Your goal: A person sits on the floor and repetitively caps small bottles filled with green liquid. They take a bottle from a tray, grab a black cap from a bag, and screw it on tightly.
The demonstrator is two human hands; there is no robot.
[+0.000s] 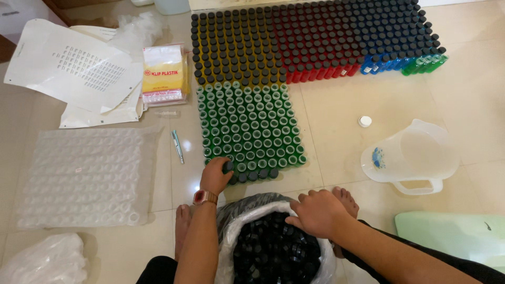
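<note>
Green bottles (250,129) stood packed, mostly uncapped — left hand (214,176) pinched black cap (228,167) onto one; right hand (315,213) gripped cap bag (227,247) rim.

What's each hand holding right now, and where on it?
Left hand pinches a black cap by its sides over a green bottle; right hand grips the bag's rim.

We see a clear plastic jug (413,158) lying on the floor, with a small white cap (365,121) near it. White sheets of paper (68,68) lie at the far left, beside a yellow packet of little bags (163,74). A pen (177,145) rests between a bubbly plastic sheet (87,176) and the bottles. A pale green mat (452,236) sits at the right.
</note>
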